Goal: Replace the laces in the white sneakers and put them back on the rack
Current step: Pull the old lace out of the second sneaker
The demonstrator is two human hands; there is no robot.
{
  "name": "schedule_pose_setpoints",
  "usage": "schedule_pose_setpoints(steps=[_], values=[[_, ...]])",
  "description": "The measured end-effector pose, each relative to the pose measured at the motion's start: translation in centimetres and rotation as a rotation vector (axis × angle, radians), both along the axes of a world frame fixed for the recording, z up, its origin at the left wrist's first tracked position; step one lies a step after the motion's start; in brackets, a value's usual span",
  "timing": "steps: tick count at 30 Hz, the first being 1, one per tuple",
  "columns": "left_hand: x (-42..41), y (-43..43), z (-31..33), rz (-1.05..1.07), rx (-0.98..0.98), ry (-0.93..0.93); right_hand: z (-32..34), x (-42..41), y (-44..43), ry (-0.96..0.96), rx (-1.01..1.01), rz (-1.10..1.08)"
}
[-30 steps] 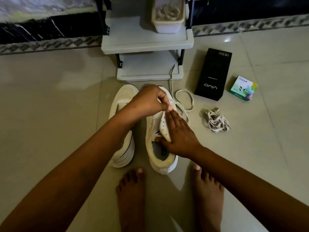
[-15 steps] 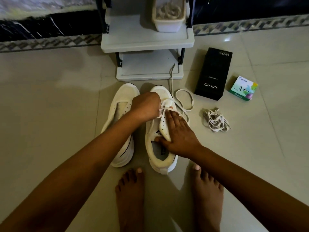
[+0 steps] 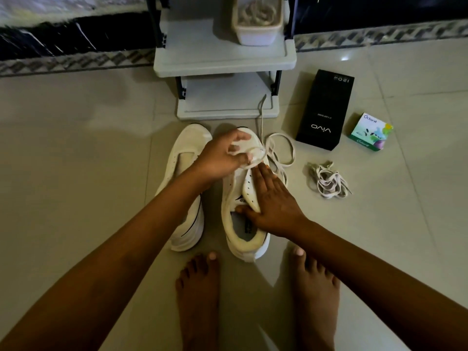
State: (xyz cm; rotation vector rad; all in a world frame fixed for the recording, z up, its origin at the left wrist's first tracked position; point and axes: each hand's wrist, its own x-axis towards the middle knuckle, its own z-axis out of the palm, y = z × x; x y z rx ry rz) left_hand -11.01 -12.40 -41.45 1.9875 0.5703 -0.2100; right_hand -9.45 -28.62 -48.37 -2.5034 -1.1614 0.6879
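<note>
Black carton (image 3: 324,110) reads "vivo"; the small green box (image 3: 371,131) beside it reads "Odonil". The left hand (image 3: 222,158) pinches a lace (image 3: 278,148) with curled fingers over the right-hand sneaker (image 3: 243,239). The right hand (image 3: 273,198) presses flat on its eyelet flap. The other sneaker (image 3: 187,158) stands alongside, both just before the rack (image 3: 222,59).

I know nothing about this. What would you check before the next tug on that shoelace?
1. Lace gripped: left hand pinches the lace. Ok.
2. Shoe steadied: right hand rests flat on the sneaker being laced. Ok.
3. Slack free: the lace's loops lie loose on the floor. Ok.
4. Eyelets threaded correctly: hidden by the hands. Cannot tell.
5. Other sneaker laced: no lace visible. Not ok.
6. More laces at hand: bundle of laces on the floor beside the shoes. Ok.
</note>
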Motion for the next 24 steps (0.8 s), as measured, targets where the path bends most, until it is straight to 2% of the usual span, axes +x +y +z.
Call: schedule_pose_setpoints(steps=[2,3,9,12,16,17,19,24], values=[[-0.4,0.4,-0.6,-0.217,0.334,0.102,0.0,-0.1,0.0,0.005,-0.001,0.0],[-0.4,0.4,-0.9,-0.287,0.433,0.139,-0.1,-0.1,0.0,0.007,0.0,-0.005],[1.2,-0.6,-1.9,-0.322,0.77,0.162,0.2,0.0,0.1,0.011,-0.029,0.007],[1.3,0.0,-1.7,-0.356,0.723,0.128,0.0,0.0,0.1,-0.004,-0.024,0.009],[0.2,0.7,1.1,-0.259,0.161,-0.036,-0.1,0.1,-0.2,0.003,-0.01,0.011],[-0.1,0.7,1.5,-0.214,0.089,-0.074,-0.1,0.2,-0.2,0.007,-0.01,0.012],[-0.4,0.6,1.1,-0.168,0.091,-0.095,0.0,0.1,-0.1,0.013,-0.01,0.01],[-0.4,0.5,-1.4,-0.288,0.45,0.086,0.3,-0.1,0.3,0.013,-0.021,-0.005]])
